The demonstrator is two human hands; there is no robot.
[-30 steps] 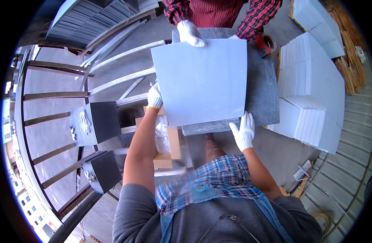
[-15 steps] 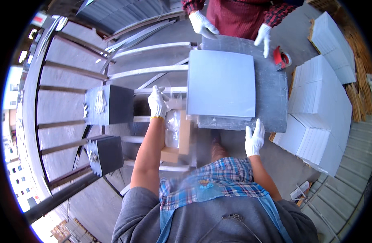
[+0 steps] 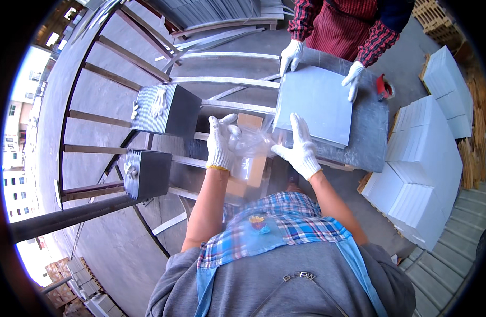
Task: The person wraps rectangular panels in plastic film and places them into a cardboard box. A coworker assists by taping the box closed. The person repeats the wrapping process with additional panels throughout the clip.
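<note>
My left hand (image 3: 221, 141), in a white knit glove, is closed on a clear plastic bag (image 3: 252, 142). The bag stretches rightward over an open cardboard box (image 3: 257, 168) that holds more clear plastic. My right hand (image 3: 300, 148), gloved too, has its fingers stretched and thumb apart; the thumb is at the bag's right side, and I cannot tell whether it touches. Beyond that hand, a pale grey square panel stack (image 3: 317, 103) lies on a dark grey worktable (image 3: 371, 142). A co-worker's gloved hands (image 3: 353, 80) are at the stack's far edge and right side.
A red tape dispenser (image 3: 384, 87) sits on the table's far right. Left, two dark ribbed stacks (image 3: 179, 111) bearing white gloves rest on a metal-bar frame (image 3: 229, 80). White panel stacks (image 3: 422, 169) stand on pallets at right.
My right hand has moved left from the table's near edge to the plastic bag. My left hand still grips the bag, now drawn out. The co-worker's hands have come down to the panel stack.
</note>
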